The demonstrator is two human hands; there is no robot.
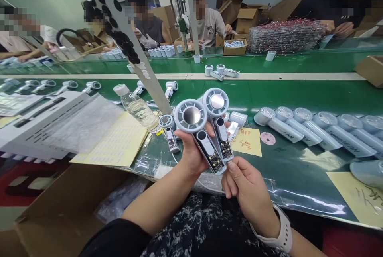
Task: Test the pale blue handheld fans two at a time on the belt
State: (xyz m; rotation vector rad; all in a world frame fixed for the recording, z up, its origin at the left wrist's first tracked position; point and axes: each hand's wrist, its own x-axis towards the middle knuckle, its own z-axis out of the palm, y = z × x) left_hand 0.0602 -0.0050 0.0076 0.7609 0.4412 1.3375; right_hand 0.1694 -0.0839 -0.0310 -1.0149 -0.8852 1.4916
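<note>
My left hand (191,149) holds two pale blue handheld fans, its palm under their handles. The nearer fan (190,115) has a round grille with a silver hub, and its open handle (210,152) shows a circuit board. The second fan (216,101) sits just behind, its handle (224,139) also showing a circuit board. My right hand (245,185) pinches the lower end of the second fan's handle between thumb and fingers. A white watch (278,229) circles that wrist. A smaller fan part (170,139) lies on the belt near my left hand.
A green conveyor belt (287,157) under plastic sheeting carries a row of finished fans (314,129) to the right. A water bottle (136,106) and papers lie left. A cardboard box (68,209) sits below. Co-workers (146,22) sit across the belt.
</note>
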